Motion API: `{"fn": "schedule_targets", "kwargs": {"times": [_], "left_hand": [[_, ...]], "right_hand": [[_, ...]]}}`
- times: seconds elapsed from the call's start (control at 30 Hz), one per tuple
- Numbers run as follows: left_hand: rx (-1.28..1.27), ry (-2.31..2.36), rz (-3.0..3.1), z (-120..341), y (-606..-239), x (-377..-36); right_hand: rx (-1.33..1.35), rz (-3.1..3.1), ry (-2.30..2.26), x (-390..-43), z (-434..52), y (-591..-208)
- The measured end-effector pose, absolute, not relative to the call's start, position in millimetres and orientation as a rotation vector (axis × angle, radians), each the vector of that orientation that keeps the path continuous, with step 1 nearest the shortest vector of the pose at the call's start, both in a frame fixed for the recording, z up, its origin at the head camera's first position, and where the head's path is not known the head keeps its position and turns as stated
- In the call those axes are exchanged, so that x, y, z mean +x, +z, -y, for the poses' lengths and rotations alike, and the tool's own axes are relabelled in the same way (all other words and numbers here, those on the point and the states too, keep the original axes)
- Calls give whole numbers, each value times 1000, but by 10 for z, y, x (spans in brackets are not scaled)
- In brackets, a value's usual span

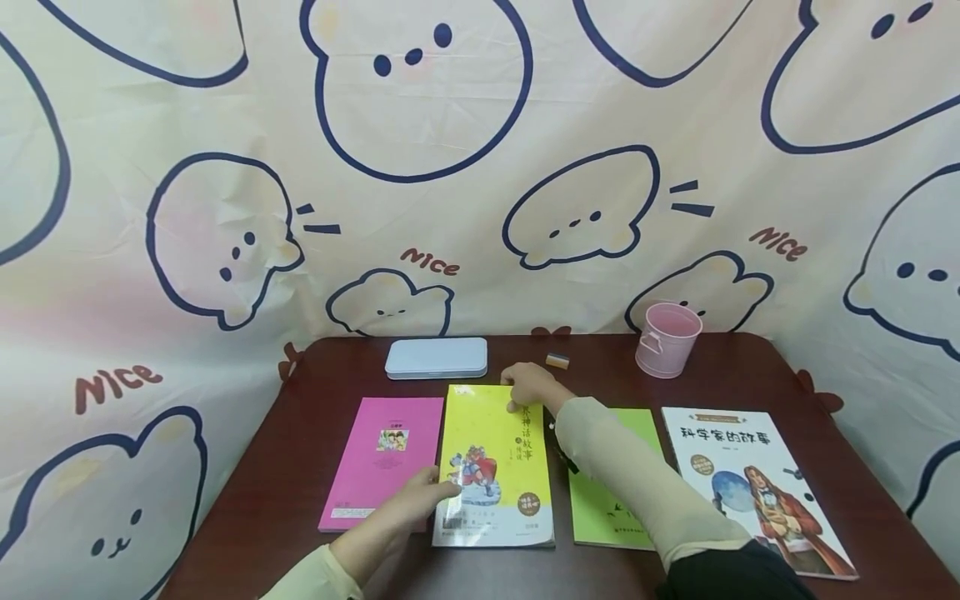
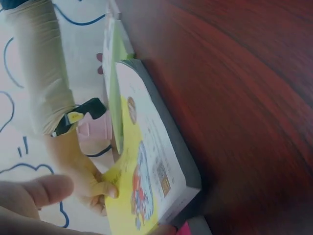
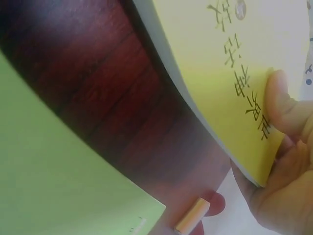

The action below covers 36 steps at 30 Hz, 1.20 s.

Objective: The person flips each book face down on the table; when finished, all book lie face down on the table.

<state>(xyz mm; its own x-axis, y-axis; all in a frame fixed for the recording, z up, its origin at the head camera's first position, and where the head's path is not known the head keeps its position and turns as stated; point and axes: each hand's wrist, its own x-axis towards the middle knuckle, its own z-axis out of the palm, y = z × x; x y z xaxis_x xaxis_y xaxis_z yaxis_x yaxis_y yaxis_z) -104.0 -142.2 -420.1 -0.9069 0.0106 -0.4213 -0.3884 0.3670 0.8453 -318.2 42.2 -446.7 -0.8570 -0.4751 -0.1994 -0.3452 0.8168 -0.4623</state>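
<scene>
A thick yellow book point(image 1: 487, 467) with a white lower band lies between a pink book point(image 1: 390, 450) and a green book point(image 1: 600, 500). My right hand point(image 1: 531, 385) grips its far end, thumb point(image 3: 278, 93) on the cover and fingers underneath. In the left wrist view the cover curves up toward that hand. At the near left edge, my left hand point(image 1: 408, 502) holds the book with the thumb over the cover; a fingertip point(image 2: 164, 229) shows low against the edge. The right forearm hides part of the green book.
A white book with a robed figure point(image 1: 757, 492) lies at the far right of the dark table point(image 1: 251, 500). Along the back are a pale flat case point(image 1: 437, 358), a small eraser-like block point(image 1: 557, 361) and a pink bucket-shaped cup point(image 1: 667, 342). A printed curtain point(image 1: 480, 217) hangs behind.
</scene>
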Motion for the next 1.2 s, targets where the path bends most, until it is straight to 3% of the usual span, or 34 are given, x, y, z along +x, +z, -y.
{"fn": "schedule_targets", "kwargs": {"times": [0.17, 0.7, 1.0, 1.2], "left_hand": [[-471, 1681, -2174, 1434, -4206, -1066], [-484, 1926, -1902, 1461, -4302, -1039], [-469, 1940, -1870, 1489, -4340, -1017], [-486, 1978, -1807, 1509, -4352, -976]], "right_hand": [[-546, -2739, -632, -3189, -391, -4491], [-517, -2830, -518, -3197, -305, -4531], [-722, -2978, 228, -3110, -177, -4542], [-690, -2991, 402, -3021, -93, -4480]]}}
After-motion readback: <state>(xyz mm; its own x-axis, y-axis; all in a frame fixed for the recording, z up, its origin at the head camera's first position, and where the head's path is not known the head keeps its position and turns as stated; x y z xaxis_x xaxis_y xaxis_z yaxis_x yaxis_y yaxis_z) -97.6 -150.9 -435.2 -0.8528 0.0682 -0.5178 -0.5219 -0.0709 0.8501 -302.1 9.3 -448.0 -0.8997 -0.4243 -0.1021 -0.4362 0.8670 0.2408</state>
